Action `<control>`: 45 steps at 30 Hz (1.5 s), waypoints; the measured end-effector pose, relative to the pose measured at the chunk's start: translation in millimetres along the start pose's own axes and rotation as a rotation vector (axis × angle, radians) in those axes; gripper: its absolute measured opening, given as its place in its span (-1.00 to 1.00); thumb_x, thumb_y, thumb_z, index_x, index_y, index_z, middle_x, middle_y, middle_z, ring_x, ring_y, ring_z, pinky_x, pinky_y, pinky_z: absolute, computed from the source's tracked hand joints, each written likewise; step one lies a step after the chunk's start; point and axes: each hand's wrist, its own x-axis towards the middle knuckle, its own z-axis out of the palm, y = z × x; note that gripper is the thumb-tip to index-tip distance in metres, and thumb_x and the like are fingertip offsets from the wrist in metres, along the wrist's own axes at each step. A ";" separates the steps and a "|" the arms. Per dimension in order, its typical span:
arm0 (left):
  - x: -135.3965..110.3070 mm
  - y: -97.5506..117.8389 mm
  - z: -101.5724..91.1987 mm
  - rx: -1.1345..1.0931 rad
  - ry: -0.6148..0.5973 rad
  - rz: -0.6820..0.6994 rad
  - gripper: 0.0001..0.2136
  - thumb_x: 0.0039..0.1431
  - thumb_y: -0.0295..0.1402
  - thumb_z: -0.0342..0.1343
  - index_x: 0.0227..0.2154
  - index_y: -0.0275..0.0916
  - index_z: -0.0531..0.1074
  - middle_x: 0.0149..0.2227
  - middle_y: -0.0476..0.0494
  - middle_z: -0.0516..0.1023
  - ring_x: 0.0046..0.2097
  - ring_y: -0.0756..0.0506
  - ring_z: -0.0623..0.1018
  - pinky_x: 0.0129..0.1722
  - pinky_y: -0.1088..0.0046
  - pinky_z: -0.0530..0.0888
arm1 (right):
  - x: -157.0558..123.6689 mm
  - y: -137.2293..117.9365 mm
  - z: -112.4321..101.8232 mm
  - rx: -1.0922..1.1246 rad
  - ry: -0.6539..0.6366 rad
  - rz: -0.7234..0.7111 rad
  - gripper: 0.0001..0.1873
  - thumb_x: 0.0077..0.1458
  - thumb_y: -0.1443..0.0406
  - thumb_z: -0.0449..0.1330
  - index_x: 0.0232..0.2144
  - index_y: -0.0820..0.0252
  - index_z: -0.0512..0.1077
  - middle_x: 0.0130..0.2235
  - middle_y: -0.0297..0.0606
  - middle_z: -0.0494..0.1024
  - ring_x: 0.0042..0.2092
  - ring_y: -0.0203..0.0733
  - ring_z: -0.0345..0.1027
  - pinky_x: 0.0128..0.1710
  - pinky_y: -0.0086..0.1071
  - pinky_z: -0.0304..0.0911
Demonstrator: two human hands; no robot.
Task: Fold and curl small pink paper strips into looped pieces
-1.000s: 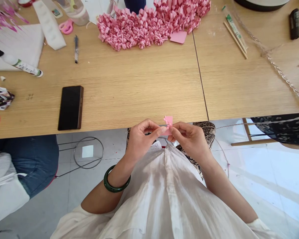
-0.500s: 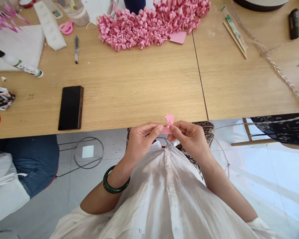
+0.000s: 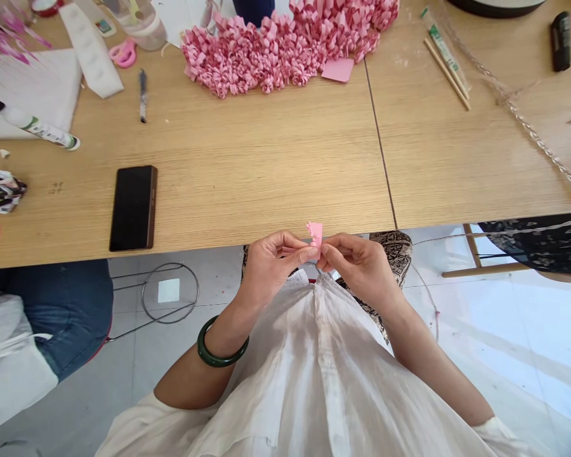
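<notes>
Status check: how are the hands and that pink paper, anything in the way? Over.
Left hand, right hand: both pinching pink paper. Curled bits along one edge. Black phone off left, not blocking.

The pink piece (image 3: 317,232) looks like matt paper, the table (image 3: 257,158) smooth grained wood, the phone (image 3: 132,208) glossy, the shirt (image 3: 295,374) creased cloth.

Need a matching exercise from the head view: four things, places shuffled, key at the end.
Things
1. small pink paper piece with a frilly edge
2. black rectangular phone
3. dark green ring-shaped bangle
4. plain pink square of paper

Places
A. around the left forearm
B. at the edge of the curled pink paper pile
C. in the fingertips of the left hand and right hand
D. lying on the wooden table near its front edge

Pairs: 1-C, 2-D, 3-A, 4-B
</notes>
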 end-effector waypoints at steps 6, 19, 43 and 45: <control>-0.6 4.1 0.7 -0.106 -0.091 -0.091 -0.72 -0.04 -0.18 0.50 -0.54 -0.21 0.55 -0.43 -0.08 0.68 -0.33 -0.13 0.68 -0.19 0.28 0.64 | -0.6 -0.5 0.3 0.051 -0.027 -0.029 -0.74 0.20 0.15 0.25 -0.40 0.21 0.57 -0.42 -0.28 0.61 -0.43 -0.27 0.47 -0.44 -0.42 0.36; -6.0 5.0 -9.0 0.043 -0.075 0.127 -0.84 0.26 -0.18 0.31 -0.27 -0.12 0.71 -0.12 -0.08 0.72 -0.02 -0.13 0.66 0.01 0.41 0.53 | 1.8 0.0 -0.1 0.128 0.018 0.027 -0.76 0.17 0.16 0.27 -0.42 0.22 0.57 -0.46 -0.30 0.60 -0.43 -0.27 0.49 -0.37 -0.41 0.46; -2.4 -0.2 -6.3 0.018 -0.038 -0.027 -0.78 0.04 -0.21 0.46 -0.43 -0.21 0.57 -0.35 -0.03 0.64 -0.27 -0.04 0.60 -0.20 0.41 0.50 | -0.6 3.4 3.3 -0.073 -0.096 -0.098 -0.78 0.22 0.33 0.11 -0.42 0.20 0.52 -0.39 -0.33 0.61 -0.36 -0.27 0.47 -0.31 -0.40 0.40; -0.7 0.2 -6.5 0.007 -0.055 -0.047 -0.74 -0.01 -0.21 0.49 -0.46 -0.22 0.54 -0.36 -0.03 0.62 -0.29 -0.04 0.59 -0.23 0.41 0.49 | -0.7 4.3 3.2 -0.086 -0.116 -0.120 -0.78 0.20 0.37 0.10 -0.42 0.20 0.52 -0.39 -0.33 0.62 -0.35 -0.27 0.47 -0.29 -0.40 0.40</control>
